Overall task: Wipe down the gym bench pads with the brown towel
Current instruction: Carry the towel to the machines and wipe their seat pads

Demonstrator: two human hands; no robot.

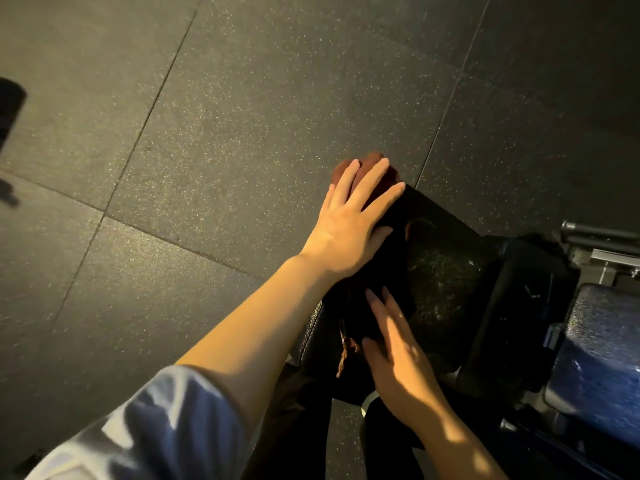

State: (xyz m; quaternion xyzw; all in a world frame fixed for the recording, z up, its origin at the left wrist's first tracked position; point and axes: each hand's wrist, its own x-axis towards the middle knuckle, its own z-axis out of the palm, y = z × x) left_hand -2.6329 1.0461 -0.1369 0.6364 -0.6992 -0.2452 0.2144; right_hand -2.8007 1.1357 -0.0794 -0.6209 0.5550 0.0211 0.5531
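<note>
- Head view: the left hand (349, 220) lies flat with straight, spread fingers on the brown towel (367, 174) at the far end of the dark bench (446, 271) pad.
- Only a reddish-brown bulge of the towel shows clearly, beyond the fingertips at the pad's far corner; the rest of it runs back along the pad in deep shadow and its outline is hard to make out.
- The right hand (398, 351) rests open at the near end of the pad, fingers straight and pointing toward the left hand; whether it touches towel or bare pad cannot be told.
- A frayed brownish bit (346, 351) hangs off the pad's near edge just beside the right hand's thumb.
- Right of the pad a blue padded seat (602, 368) is cut off by the frame edge, with grey metal frame parts (602, 237) above it.
- A light-blue sleeve (156, 427) covers the left upper arm.
- The speckled rubber floor (242, 98) lies around the bench.
</note>
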